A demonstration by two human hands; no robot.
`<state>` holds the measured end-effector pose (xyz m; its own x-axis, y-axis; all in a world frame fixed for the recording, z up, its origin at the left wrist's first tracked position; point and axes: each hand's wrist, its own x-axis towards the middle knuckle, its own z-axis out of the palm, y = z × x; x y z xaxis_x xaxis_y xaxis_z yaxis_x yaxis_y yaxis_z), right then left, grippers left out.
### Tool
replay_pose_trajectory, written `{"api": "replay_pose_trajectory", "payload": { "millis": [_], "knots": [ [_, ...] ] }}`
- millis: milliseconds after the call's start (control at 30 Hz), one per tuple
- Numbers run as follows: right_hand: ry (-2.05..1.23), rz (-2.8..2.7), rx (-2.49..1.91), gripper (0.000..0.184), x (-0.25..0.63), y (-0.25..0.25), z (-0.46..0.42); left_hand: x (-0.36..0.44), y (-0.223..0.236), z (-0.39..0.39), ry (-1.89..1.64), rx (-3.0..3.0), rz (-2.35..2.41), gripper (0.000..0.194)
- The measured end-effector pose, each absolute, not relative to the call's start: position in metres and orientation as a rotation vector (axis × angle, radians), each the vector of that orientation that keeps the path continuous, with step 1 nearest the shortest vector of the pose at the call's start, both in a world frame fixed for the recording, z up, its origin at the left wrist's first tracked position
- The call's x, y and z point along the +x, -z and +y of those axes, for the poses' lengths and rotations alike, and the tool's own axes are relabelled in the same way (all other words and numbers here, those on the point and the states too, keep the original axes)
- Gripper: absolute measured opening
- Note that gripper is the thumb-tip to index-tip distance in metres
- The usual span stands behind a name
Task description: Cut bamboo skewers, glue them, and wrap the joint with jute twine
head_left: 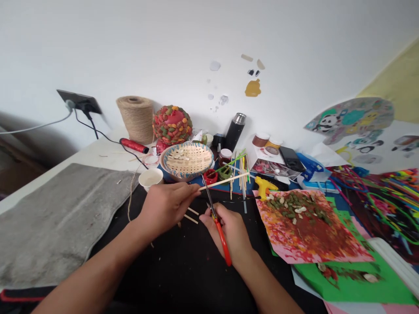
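Note:
In the head view my left hand [170, 203] pinches one end of a pale wooden stick [225, 181], which points up to the right over the table. My right hand [231, 229] is closed round the red-orange handles of a pair of scissors [223, 244]. The scissor blades are parted and reach up to the stick, close to my left fingertips. Whether they touch the stick I cannot tell. Short pieces of stick [191, 218] lie on the black mat [183, 270] between my hands. A white paper cup [150, 178] stands just behind my left hand.
Behind my hands stand a woven basket [190, 163], a red paint jar [210, 176] and a black flask [235, 131]. A yellow glue gun [264, 187] and painted pink paper [314, 231] lie to the right. Grey cloth [62, 218] covers the left, near a twine spool [135, 120].

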<state>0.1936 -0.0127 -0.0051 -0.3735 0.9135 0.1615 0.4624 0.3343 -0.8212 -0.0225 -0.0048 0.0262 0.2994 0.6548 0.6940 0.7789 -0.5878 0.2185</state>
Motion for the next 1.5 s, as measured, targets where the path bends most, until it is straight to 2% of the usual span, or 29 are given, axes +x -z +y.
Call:
{"api": "replay_pose_trajectory", "payload": {
  "millis": [333,467,633,800,900,967,1100,1233,1500],
  "knots": [
    [-0.738,-2.043,-1.219,0.026,0.186,0.004,-0.018,-0.036,-0.04,-0.001,1.702,-2.976,-2.024,0.033],
    [-0.663,-2.061,-1.189,0.026,0.185,0.005,-0.019,-0.039,-0.04,0.002,1.897,-3.035,-2.245,0.031],
    [-0.593,-2.067,-1.136,0.021,0.185,0.006,-0.019,-0.035,-0.036,0.003,2.214,-2.981,-2.53,0.042],
    [-0.646,-2.022,-1.078,0.019,0.185,0.005,-0.016,-0.03,-0.034,0.006,2.835,-2.819,-2.335,0.046],
    [-0.792,-1.923,-1.079,0.021,0.184,0.006,-0.014,-0.037,-0.037,0.008,3.35,-2.349,-1.931,0.041],
    [-0.909,-1.848,-1.097,0.024,0.183,0.007,-0.013,-0.043,-0.039,0.01,3.51,-2.097,-1.708,0.039],
    [-0.992,-1.915,-1.13,0.023,0.18,0.009,-0.015,-0.047,-0.041,0.011,3.496,-2.019,-1.635,0.039],
    [-0.797,-2.22,-1.154,0.021,0.176,0.006,-0.019,-0.05,-0.044,0.01,3.54,-1.872,-1.579,0.036],
    [-0.558,-2.583,-1.399,0.032,0.169,-0.029,-0.02,-0.066,-0.05,0.006,3.578,-1.685,-1.43,0.032]
  ]
}}
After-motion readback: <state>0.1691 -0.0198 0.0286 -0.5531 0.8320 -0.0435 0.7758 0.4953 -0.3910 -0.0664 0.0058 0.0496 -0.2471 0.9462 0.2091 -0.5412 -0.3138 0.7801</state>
